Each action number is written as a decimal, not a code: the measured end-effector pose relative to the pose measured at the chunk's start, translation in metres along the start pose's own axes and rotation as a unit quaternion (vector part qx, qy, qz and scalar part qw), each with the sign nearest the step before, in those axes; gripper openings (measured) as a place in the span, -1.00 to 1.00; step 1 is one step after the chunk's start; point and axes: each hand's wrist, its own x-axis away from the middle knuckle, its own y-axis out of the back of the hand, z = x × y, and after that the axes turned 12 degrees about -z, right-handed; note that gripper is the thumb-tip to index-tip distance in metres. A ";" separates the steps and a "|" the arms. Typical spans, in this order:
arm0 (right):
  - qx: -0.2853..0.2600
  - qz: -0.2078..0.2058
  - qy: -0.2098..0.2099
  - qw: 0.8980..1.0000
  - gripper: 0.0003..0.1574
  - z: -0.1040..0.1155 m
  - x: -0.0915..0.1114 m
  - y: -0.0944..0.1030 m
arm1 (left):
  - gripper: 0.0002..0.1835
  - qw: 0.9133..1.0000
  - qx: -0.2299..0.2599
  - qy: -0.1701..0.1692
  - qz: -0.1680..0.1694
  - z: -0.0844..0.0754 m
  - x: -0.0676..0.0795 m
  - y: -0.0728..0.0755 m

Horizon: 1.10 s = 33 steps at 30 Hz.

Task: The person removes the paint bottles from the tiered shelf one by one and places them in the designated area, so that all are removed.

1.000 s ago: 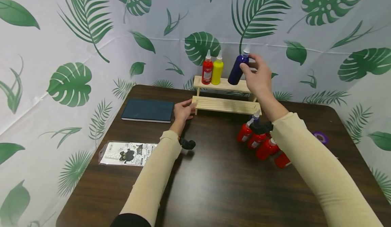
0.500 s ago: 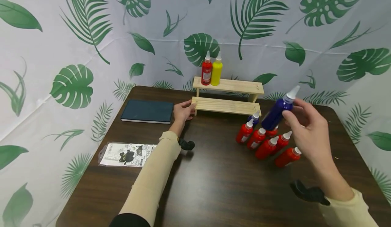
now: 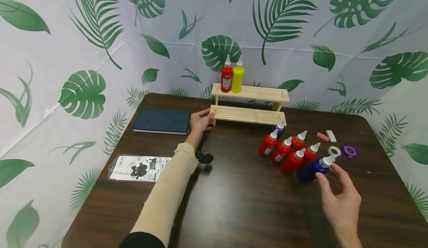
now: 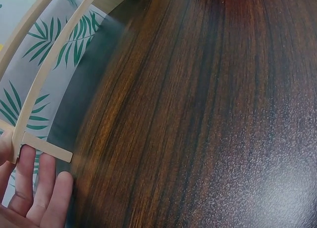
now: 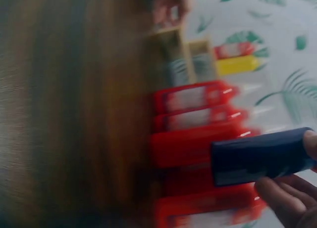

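My right hand (image 3: 342, 199) holds a dark blue squeeze bottle (image 3: 309, 172) with a white nozzle near its top, between thumb and fingers. The bottle tilts over the right part of the table, in front of several red squeeze bottles (image 3: 291, 162). In the right wrist view the blue bottle (image 5: 257, 156) hides part of the red ones. My left hand (image 3: 200, 121) grips the left end of the two-step wooden shelf (image 3: 247, 115), its fingers against the leg in the left wrist view. A red bottle (image 3: 226, 79) and a yellow bottle (image 3: 237, 78) stand upright on the upper step.
Another blue bottle (image 3: 278, 128) stands by the shelf's right front. Purple tape (image 3: 350, 150), a white roll (image 3: 334, 151), a pink block (image 3: 322, 136) and a white block (image 3: 331, 136) lie at right. A dark book (image 3: 162, 121) and a cat-print packet (image 3: 138, 168) lie at left.
My right hand has carried the blue bottle from above the upper step rightward and down to beside the red bottles. The left hand has stayed at the shelf's end.
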 end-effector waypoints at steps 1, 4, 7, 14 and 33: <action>-0.008 -0.006 -0.002 1.000 -0.44 -0.006 0.004 -0.003 | -0.62 1.000 0.001 0.000 0.000 0.000 0.000 0.000; -0.033 -0.025 -0.014 0.999 -0.44 -0.019 0.014 -0.012 | -0.62 1.000 0.000 0.001 0.000 0.000 0.000 0.001; -0.019 -0.046 -0.015 0.999 -0.44 -0.023 0.023 -0.019 | -0.63 1.000 0.003 0.001 0.002 0.001 0.001 0.001; 0.023 -0.071 -0.010 0.997 -0.46 -0.027 0.034 -0.032 | -0.61 1.000 0.007 0.001 0.007 0.000 0.003 0.002; 0.079 -0.082 -0.009 0.993 -0.49 -0.028 0.034 -0.032 | -0.62 1.000 0.005 0.003 0.003 -0.003 0.004 0.001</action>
